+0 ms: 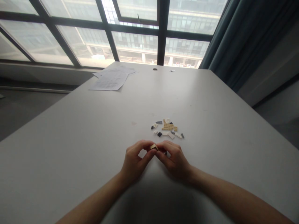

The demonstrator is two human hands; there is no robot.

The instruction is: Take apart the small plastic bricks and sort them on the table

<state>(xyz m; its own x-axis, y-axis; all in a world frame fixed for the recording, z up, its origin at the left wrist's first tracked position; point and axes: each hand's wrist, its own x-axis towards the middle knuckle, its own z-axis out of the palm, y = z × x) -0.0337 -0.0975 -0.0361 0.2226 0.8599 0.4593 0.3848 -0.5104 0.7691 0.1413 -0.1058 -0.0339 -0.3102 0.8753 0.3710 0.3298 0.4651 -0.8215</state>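
Observation:
Between my fingertips, near the middle of the table's front part, is a small tan toy brick piece (153, 146). My left hand (137, 157) pinches it from the left with thumb and forefinger. From the other side, my right hand (173, 158) grips it too, its fingers curled and its thumb meeting the left one. The fingers cover much of the piece, so its full shape is hidden. Just beyond both hands lies a loose cluster of building bricks: tan plates (168, 126), white bricks (171, 135), black bricks (159, 134) and grey pieces (159, 122).
The white table (98, 124) stretches away to a window wall. Printed paper sheets (111, 79) lie at its far left. Two round holes, one dark (154, 69), are near the far edge. A dark blue curtain (230, 40) hangs at the right.

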